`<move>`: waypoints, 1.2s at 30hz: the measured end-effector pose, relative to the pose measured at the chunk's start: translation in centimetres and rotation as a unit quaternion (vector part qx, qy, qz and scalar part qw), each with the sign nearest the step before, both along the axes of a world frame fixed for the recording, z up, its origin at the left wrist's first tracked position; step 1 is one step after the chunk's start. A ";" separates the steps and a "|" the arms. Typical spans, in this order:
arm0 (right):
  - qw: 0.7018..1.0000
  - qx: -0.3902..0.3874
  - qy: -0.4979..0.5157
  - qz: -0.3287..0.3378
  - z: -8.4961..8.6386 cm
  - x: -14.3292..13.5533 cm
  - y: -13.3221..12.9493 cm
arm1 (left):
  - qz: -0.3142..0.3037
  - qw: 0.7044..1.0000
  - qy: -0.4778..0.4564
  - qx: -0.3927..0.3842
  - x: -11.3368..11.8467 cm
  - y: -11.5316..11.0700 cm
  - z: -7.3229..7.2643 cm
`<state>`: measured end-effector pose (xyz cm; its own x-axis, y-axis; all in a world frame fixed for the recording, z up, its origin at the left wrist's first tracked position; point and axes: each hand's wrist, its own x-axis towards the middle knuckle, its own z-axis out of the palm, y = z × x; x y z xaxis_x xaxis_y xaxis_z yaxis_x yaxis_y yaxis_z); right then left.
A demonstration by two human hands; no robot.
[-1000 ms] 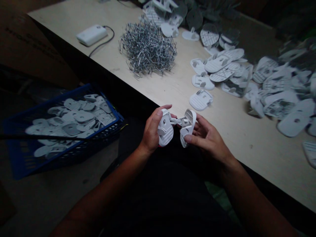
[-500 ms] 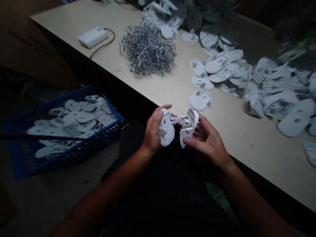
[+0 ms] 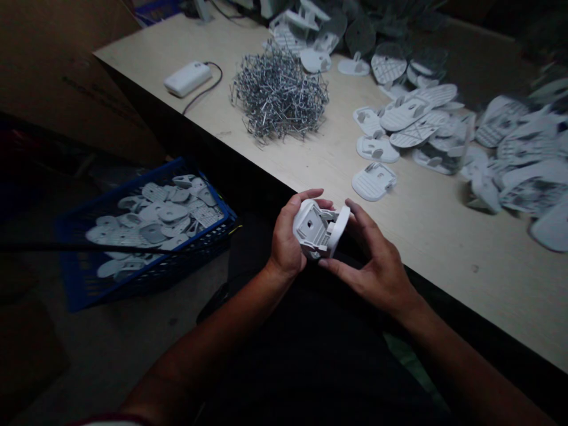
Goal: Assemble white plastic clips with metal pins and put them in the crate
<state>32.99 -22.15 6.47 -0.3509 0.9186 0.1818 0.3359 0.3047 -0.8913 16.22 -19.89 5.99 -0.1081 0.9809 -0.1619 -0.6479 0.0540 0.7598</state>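
Observation:
Before my lap, just off the table edge, two rounded white plastic pieces stand against each other in a V, touching near their lower ends. My left hand (image 3: 286,239) is closed around the left plastic piece (image 3: 307,225), whose recessed inner side with a small dark hole faces up. The right plastic piece (image 3: 339,229) stands nearly edge-on in my right hand (image 3: 379,266), thumb at its bottom and fingertips at its top and behind it. Part of the inside between the pieces is shadowed. Closest on the table lies a single similar white piece (image 3: 374,181).
A tangled heap of metal springs or bent wires (image 3: 281,92) sits on the table (image 3: 444,236). More white pieces (image 3: 417,115) pile up at the right and back. A white box with a cable (image 3: 189,78) lies left. Below, a blue crate (image 3: 73,266) holds similar pieces.
The two white pieces, apart at the sides before, have come together and now touch. My right hand has turned its piece nearly edge-on. The whole view has shifted, moving the scene rightward.

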 end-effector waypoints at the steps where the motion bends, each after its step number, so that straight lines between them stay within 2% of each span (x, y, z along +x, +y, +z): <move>1: 1.000 -0.004 -0.003 0.003 0.4 0.1 0.1 | 0.002 1.000 0.010 0.005 0.0 0.0 0.1; 6: 1.000 0.016 -0.019 0.003 1.5 -0.1 -0.2 | 0.002 0.999 0.043 0.032 -0.1 -0.4 0.5; 14: 0.997 0.064 -0.047 0.004 1.0 -0.4 -1.4 | -0.003 0.994 0.096 0.062 -0.4 -2.0 1.5; 19: 0.994 0.096 -0.045 0.026 1.7 -0.9 -0.9 | 0.021 0.987 0.137 0.076 -0.6 -2.4 2.7; 24: 0.996 0.074 -0.012 0.048 1.8 -1.9 0.3 | 0.039 0.980 0.177 0.081 -0.8 -2.1 3.6; 27: 0.996 0.054 0.035 0.058 1.4 -2.1 1.1 | 0.046 0.984 0.143 0.091 -1.1 -1.6 3.4; 31: 0.994 0.022 0.067 0.087 1.3 -1.3 2.7 | 0.024 0.987 0.131 0.092 -2.1 -0.7 2.2; 33: 0.993 0.049 0.037 0.104 1.7 -0.5 4.0 | 0.013 0.985 0.145 0.092 -3.0 -0.2 1.5; 36: 0.976 0.137 -0.036 0.167 2.7 0.4 6.6 | -0.024 0.975 0.209 0.078 -4.4 0.7 0.6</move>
<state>33.34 -15.58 9.18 -0.6437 0.6711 0.3679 0.2351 0.6309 -0.7394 11.78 -19.20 6.55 -0.0858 0.9956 0.0387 -0.2805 -0.0614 0.9579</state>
